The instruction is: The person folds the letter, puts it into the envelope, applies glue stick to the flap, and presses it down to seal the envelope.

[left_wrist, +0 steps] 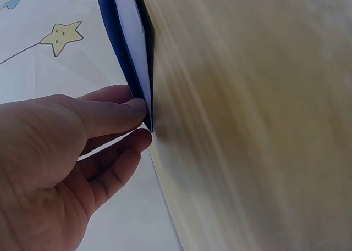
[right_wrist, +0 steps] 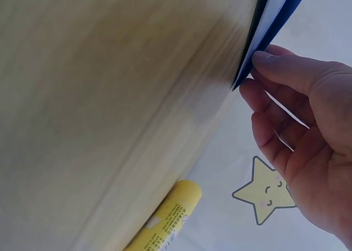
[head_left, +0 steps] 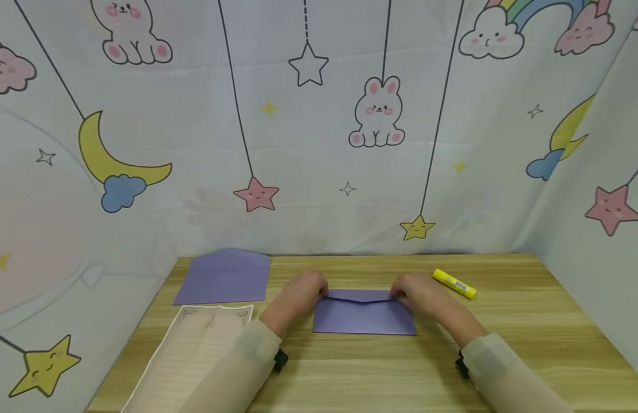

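A purple envelope (head_left: 364, 320) lies on the table in front of me, its long top flap bent forward over the body. My left hand (head_left: 307, 288) pinches the flap at its left corner between thumb and fingers. At the right corner my right hand (head_left: 417, 291) pinches it the same way. In the left wrist view the envelope (left_wrist: 120, 39) is seen edge-on, dark blue, with a pale layer between its sides. The right wrist view gives a similar look, with the thumb (right_wrist: 275, 65) on the flap's corner.
A second purple envelope (head_left: 226, 281) lies at the back left. Nearer on the left is a lined sheet of letter paper (head_left: 205, 338) with an ornate border, partly under my left sleeve. A yellow tube (head_left: 454, 284) with a printed label lies beyond my right hand. Patterned cloth (head_left: 319, 160) hangs behind the table.
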`<state>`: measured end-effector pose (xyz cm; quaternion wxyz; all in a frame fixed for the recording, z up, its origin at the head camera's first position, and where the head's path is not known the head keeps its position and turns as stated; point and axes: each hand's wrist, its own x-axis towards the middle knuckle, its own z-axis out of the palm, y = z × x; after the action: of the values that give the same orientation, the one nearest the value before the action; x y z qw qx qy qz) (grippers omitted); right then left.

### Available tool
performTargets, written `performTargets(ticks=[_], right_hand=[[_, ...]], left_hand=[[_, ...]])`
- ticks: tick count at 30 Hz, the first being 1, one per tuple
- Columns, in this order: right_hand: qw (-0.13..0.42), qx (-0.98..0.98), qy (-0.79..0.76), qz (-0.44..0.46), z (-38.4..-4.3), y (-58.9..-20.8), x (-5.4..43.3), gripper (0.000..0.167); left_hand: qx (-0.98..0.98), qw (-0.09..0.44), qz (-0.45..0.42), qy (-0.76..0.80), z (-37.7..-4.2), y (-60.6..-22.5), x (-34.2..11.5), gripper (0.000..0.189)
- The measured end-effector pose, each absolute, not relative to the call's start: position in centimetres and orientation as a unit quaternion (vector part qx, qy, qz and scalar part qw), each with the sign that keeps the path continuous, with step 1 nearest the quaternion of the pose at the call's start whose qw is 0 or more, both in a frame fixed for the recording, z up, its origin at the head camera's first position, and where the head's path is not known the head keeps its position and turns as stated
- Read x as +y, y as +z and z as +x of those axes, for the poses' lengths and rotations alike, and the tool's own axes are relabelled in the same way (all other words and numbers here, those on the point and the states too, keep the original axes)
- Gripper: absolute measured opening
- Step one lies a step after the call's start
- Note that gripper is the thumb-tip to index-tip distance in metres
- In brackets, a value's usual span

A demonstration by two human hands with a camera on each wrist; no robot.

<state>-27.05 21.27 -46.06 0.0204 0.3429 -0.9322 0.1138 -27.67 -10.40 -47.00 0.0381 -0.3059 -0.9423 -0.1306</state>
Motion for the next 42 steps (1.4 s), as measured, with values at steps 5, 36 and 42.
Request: performTargets(ticks=[5, 36, 42], right_hand=[[0.017, -0.932, 0.108, 0.347, -27.1, -46.3, 21.4, 0.015], [-0.023, -0.941, 0.034, 0.336, -23.5, -45.5, 17.0, 0.055], [-0.031, -0.947, 0.019, 0.319, -23.2, -45.3, 16.5, 0.054]], left_hand=[[-0.943, 0.032, -0.304, -0.131, -27.6, -47.2, -10.3, 0.019], [-0.943, -0.033, -0.329, -0.031, -24.0, -46.7, -6.9, 0.052], [-0.948, -0.057, -0.311, -0.018, -23.3, -46.3, -6.1, 0.054]])
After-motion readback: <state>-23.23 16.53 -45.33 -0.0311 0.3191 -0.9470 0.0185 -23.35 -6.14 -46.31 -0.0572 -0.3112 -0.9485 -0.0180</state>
